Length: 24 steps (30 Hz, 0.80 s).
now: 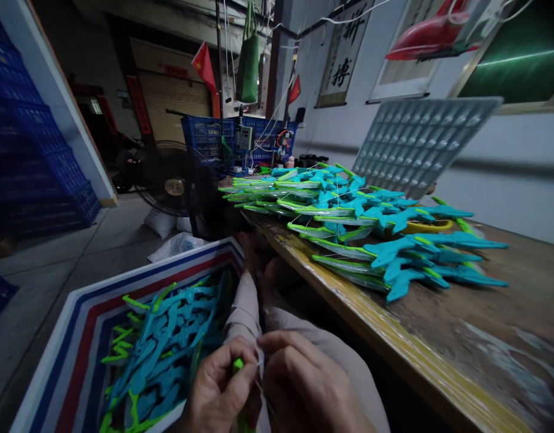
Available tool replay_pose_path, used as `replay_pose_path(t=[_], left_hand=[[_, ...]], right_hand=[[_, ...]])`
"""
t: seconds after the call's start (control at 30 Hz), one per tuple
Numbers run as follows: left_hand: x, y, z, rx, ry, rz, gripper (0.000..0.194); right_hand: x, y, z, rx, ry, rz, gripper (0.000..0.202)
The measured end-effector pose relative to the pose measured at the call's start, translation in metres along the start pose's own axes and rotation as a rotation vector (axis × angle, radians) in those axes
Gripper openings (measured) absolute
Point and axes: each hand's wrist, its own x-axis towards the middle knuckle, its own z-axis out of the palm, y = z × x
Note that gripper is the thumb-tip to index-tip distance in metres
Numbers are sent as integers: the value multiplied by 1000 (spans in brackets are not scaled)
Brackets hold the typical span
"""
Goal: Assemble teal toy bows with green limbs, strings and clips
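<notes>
Head view, clock positions taken from its centre. At 6 o'clock the left hand (227, 385) has its fingers closed on a green piece (238, 364); the right hand (304, 373) is bunched just beside it, at a thin white strand (259, 363), and whether its fingers grip cannot be told. Work on this piece is judged unfinished. At 3 o'clock a heap of turquoise-and-green bows (398, 249) lies on the desk (484, 319); some are visibly strung, so this lot is judged further along. At 8 o'clock a striped bin (81, 349) holds similar parts (164, 343); no stringing can be made out, and their stage is undetermined.

Writing: the scroll (342, 48) at 1 o'clock reads 拼搏. The blue basket (202, 141) at 10 o'clock bears lettering beginning "ST", remainder unclear. Red signs (138, 105), also at 10 o'clock, are illegible.
</notes>
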Motion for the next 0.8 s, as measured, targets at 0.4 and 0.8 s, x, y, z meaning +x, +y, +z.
replay_pose_path(t=[0.4,0.8], left_hand=[[1,7,-7,-4,-147,-28,34],[1,6,-7,30,-133,-50,36]], right_hand=[[1,0,13,840,-3,704,44],[1,6,-30,200,-43,336,26]])
